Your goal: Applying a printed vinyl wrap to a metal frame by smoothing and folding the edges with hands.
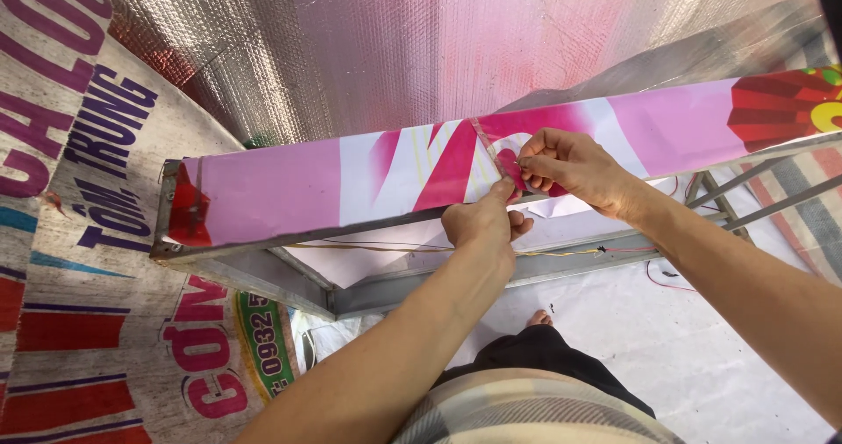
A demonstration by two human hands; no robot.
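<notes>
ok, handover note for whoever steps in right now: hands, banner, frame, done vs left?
Left hand: thumb up, pressing the pink printed banner against the metal frame.
Right hand: fingertips pinching a small flap of the banner at the seam, just above the left thumb.
Done: banner lies flat along the frame's face from the left corner to the seam.
Left: the seam spot itself is in hand. Loose wires run inside the frame.

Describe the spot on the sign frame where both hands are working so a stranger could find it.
Start at the long metal box frame wrapped in pink-and-white printed vinyl banner. Midway along its face, the left hand and right hand meet at a slanted seam, unlike the smooth banner either side.
</notes>
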